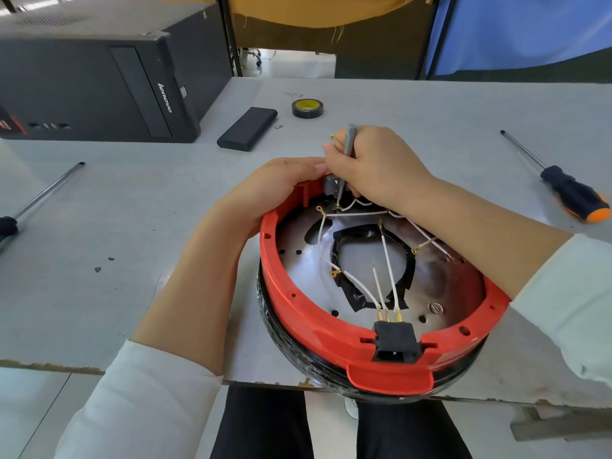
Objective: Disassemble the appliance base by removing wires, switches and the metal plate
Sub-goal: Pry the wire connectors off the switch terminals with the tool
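Your appliance base (pixel 374 293) is sitting at the table's (pixel 132 226) near edge; tape roll (pixel 307 108) and power bank (pixel 247 128) are lying behind it, screwdrivers flanking toward the left (pixel 39 197) and right (pixel 556 180) edges.

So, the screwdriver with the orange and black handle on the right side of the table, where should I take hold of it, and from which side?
Take the orange and black screwdriver by its thick handle, not the thin metal shaft. It lies flat on the table, apart from other things, handle end nearer to you and tip pointing away. Coming from above with the right hand, once free, seems easiest.
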